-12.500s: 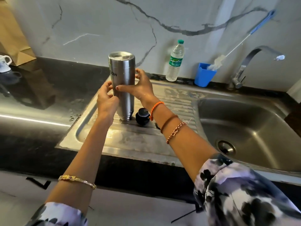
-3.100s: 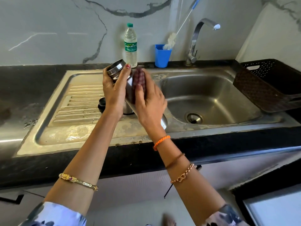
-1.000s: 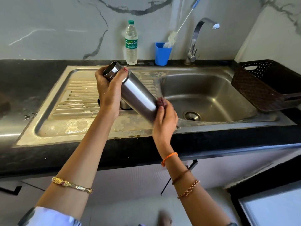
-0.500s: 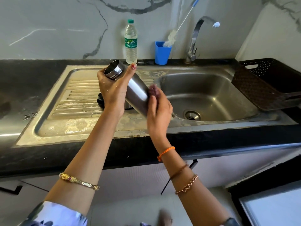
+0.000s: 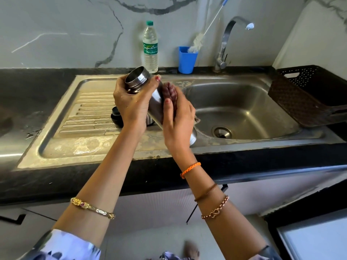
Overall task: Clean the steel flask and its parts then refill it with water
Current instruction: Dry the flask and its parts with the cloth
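The open steel flask (image 5: 138, 80) is tilted over the sink's draining board, mouth up and to the left, base low near the basin edge. My left hand (image 5: 131, 104) grips it just below the threaded neck. My right hand (image 5: 177, 117) presses a dark maroon scrubber (image 5: 169, 91) against the flask's upper body. A black flask stopper (image 5: 115, 117) sits on the draining board behind my left wrist. A steel cap (image 5: 150, 121) is mostly hidden behind the flask.
The steel sink (image 5: 244, 109) with its drain lies to the right, the tap (image 5: 228, 38) behind it. A water bottle (image 5: 150, 47) and a blue cup (image 5: 186, 60) holding a bottle brush stand at the back. A brown basket (image 5: 308, 96) sits at the right.
Over the last second my right hand has slid the scrubber from the flask's base up its body toward the neck. My left hand keeps holding the flask tilted.
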